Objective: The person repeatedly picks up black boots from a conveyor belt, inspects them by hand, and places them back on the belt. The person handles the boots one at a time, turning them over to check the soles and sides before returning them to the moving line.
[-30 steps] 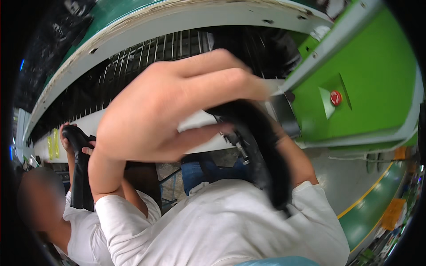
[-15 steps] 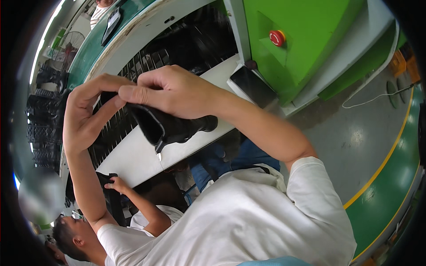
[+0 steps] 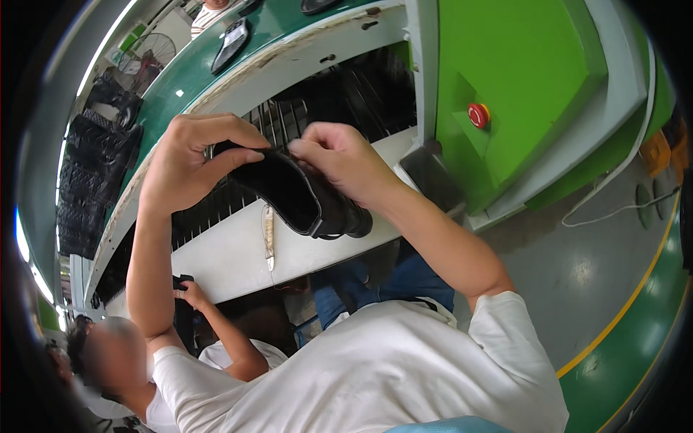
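Observation:
A black boot (image 3: 333, 209) is held up in front of me, its open shaft facing me and tilted down to the right. My left hand (image 3: 186, 159) pinches the far left edge of the shaft between thumb and fingers. Beside the top rim, my right hand (image 3: 339, 155) has its fingers curled together against the thumb. Whatever lies between those fingertips is too small or blurred to make out. Below the boot, a slim tool with a pale, tan-patterned handle (image 3: 269, 238) rests on the white ledge (image 3: 216, 252).
Behind the ledge runs a rack of metal rods (image 3: 278, 119). A green machine housing (image 3: 520, 86) with a red push button (image 3: 478, 115) stands at right. Black boots (image 3: 97, 180) are stacked at far left; a sole (image 3: 231, 45) lies on the green surface. A co-worker's hand (image 3: 193, 294) is at lower left.
My hands, close together before, are now apart, the right one drawn to the right along the rim. The boot opening is wider in view, and the tool on the ledge shows more fully.

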### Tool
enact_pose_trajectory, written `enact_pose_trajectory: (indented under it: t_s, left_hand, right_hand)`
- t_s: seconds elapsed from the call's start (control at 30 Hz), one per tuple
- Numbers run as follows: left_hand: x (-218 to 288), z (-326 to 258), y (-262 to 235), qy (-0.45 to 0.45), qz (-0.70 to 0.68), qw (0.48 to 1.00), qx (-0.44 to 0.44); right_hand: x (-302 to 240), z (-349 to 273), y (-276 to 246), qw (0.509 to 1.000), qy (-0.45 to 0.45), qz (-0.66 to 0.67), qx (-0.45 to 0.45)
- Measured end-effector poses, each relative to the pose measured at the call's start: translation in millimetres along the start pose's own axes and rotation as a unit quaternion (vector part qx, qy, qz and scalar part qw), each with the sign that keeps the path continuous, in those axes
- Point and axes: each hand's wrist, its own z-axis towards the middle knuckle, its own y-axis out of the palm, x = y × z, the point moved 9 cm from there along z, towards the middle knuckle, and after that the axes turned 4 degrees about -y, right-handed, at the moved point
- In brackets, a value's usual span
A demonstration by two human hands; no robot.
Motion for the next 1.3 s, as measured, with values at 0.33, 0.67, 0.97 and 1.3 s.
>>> enact_pose_trajectory:
  t_s: [0.33, 0.67, 0.97, 1.3]
  left_hand:
    - [20, -18, 16, 0.087, -0.047, 0.989, 0.112]
    - [24, -6, 7, 0.186, -0.081, 0.96, 0.196]
    - [-156, 61, -73, -0.148, 0.255, 0.907, 0.3]
    - [-295, 15, -115, -0.078, -0.209, 0.831, 0.51]
  right_hand:
    - [184, -55, -113, 0.963, 0.175, -0.189, 0.076]
    - [201, -10, -43, 0.952, 0.295, 0.069, -0.045]
    - [144, -25, -57, 0.976, 0.196, 0.092, 0.003]
    - [95, -54, -47, 0.991, 0.056, 0.031, 0.121]
